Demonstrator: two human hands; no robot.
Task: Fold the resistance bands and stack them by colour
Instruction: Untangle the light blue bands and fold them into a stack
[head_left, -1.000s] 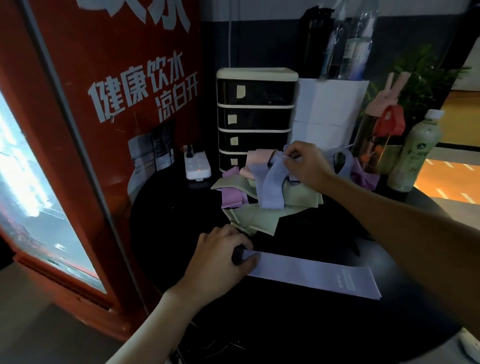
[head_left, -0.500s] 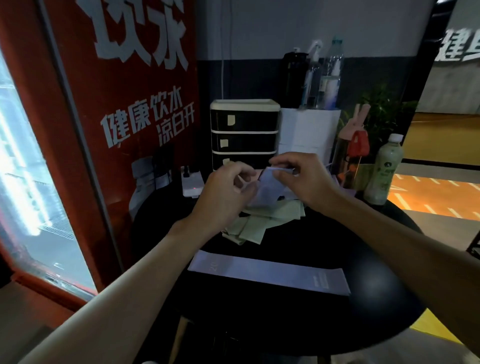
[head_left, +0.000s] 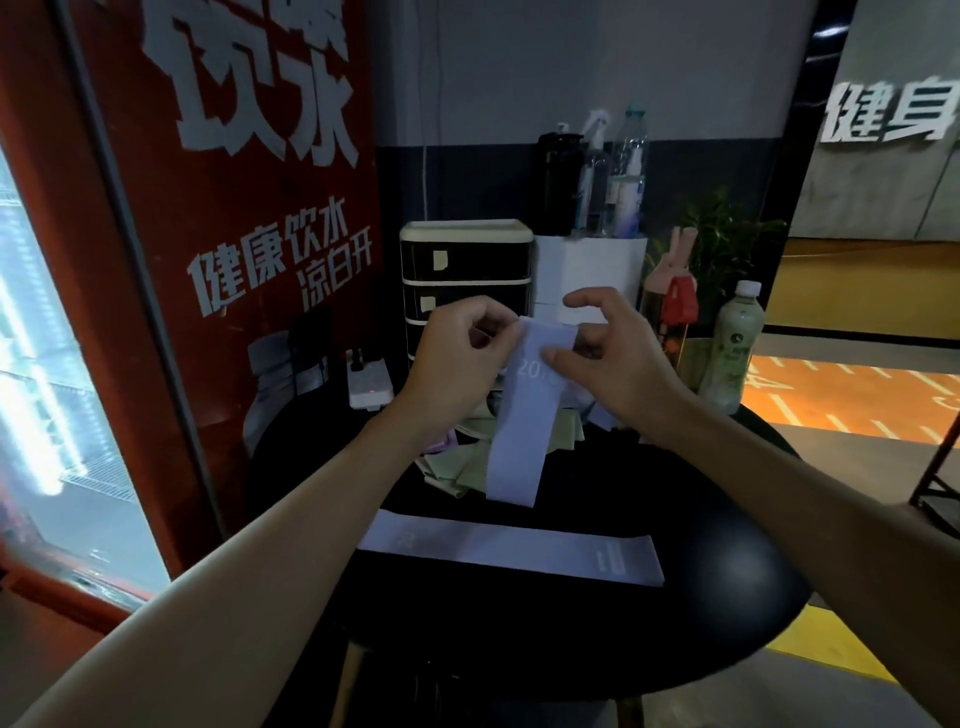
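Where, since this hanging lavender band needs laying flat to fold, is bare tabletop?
Bare: right side of the round black table, between the flat lavender band and the pale green bottle; also the near rim. Crowded: the rear, around the heaped green bands.

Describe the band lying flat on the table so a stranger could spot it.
On the round black table, look nearer than the jumbled pile. The flat lavender band lies there alone, stretched full length, unlike the raised band hanging upright.

Dim scene, glare from the lit fridge door (head_left: 31, 332) at left, wide-angle bending at edges.
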